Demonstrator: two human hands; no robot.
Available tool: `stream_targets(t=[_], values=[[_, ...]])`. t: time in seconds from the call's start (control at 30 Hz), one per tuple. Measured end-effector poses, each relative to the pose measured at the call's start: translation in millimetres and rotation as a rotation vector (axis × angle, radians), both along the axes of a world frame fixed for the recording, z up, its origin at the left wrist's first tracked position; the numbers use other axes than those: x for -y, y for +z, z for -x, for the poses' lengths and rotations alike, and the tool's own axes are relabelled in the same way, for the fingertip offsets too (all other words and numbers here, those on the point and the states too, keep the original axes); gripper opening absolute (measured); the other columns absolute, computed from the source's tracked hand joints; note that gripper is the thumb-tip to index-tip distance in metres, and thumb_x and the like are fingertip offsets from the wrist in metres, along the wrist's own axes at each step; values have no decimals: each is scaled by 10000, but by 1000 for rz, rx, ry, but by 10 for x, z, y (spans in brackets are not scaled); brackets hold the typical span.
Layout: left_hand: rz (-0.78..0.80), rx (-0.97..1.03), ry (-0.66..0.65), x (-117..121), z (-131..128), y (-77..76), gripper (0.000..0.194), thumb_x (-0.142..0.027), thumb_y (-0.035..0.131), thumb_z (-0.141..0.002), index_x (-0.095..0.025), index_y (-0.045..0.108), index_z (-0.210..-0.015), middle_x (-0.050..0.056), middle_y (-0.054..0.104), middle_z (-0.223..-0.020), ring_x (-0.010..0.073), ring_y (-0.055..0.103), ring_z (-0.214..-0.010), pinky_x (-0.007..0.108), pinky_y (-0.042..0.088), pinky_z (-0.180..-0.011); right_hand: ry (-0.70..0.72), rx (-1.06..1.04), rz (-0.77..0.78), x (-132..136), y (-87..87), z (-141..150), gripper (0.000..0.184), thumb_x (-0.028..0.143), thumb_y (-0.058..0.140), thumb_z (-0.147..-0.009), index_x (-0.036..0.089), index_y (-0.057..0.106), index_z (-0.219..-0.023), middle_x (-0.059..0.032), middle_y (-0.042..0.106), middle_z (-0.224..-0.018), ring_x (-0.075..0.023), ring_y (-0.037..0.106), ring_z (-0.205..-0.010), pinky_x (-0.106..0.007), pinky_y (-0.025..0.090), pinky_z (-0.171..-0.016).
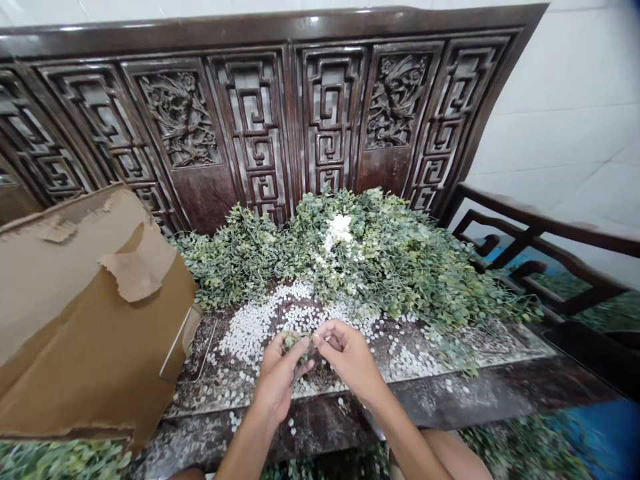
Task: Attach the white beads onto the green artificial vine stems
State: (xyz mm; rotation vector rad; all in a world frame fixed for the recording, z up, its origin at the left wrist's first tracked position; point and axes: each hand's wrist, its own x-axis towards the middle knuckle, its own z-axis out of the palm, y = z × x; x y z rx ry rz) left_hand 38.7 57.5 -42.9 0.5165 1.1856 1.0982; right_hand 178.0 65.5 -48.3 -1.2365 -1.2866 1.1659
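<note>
While the left hand (277,383) and right hand (350,357) pinch a sprig (294,343), the bench edge (450,372) sits close.

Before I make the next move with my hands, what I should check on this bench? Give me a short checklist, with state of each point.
Grip: ok, the left hand and right hand both hold the green sprig.
Small white pieces: ok, scattered within reach in front of the hands.
Foliage pile: ok, heaped behind them against the carved wooden backrest.
Cardboard box: ok, at left, apart from the hands.
Spilled pieces: not ok, some lie on the dark front ledge.
Sprig's inner part: cannot tell, fingers hide it.
</note>
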Motion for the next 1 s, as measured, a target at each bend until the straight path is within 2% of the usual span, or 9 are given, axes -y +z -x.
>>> stream_targets(t=[0.17,0.4,0.5,0.67,0.87,1.0], values=[[-126,-95,-74,-5,-10,-39,328,-368,828,-617,-146,710,-828,33,673,-812,132,577,-741,227,466,-680,-13,-37,29,-4,-5,-3,156,314,674,-780,164,702,-812,-38,689,-765,-167,569,-676,-271,427,-633],[-192,-215,-57,-10,19,-72,304,-372,804,-636,-146,711,-817,30,684,-799,160,579,-766,250,424,-738,53,51,-7,7,57,-36,210,335,613,-836,170,742,-845,-35,700,-756,-161,554,-647,-264,412,-608],[-180,-268,-52,-11,32,-86,313,-393,782,-656,-147,696,-829,35,673,-793,178,581,-771,263,420,-729,43,99,-11,23,84,-45,220,338,584,-854,173,728,-854,-28,676,-735,-159,533,-633,-258,398,-594],[-188,-288,-44,-16,50,-114,290,-390,759,-684,-154,679,-832,24,660,-797,173,574,-774,264,415,-741,1,256,-32,49,127,-37,210,324,564,-859,188,720,-824,15,558,-597,-135,417,-537,-247,315,-527],[-194,-306,-50,-14,51,-122,299,-399,755,-681,-151,671,-825,23,655,-783,174,571,-766,263,411,-738,-24,287,-15,66,155,7,189,313,572,-845,187,703,-790,52,407,-525,-124,363,-505,-236,270,-500],[-203,-300,-52,-10,37,-96,313,-416,759,-664,-154,673,-814,23,661,-781,173,573,-755,258,412,-730,-26,304,-41,67,148,15,197,311,557,-855,189,698,-791,34,495,-560,-130,392,-517,-239,287,-508]])
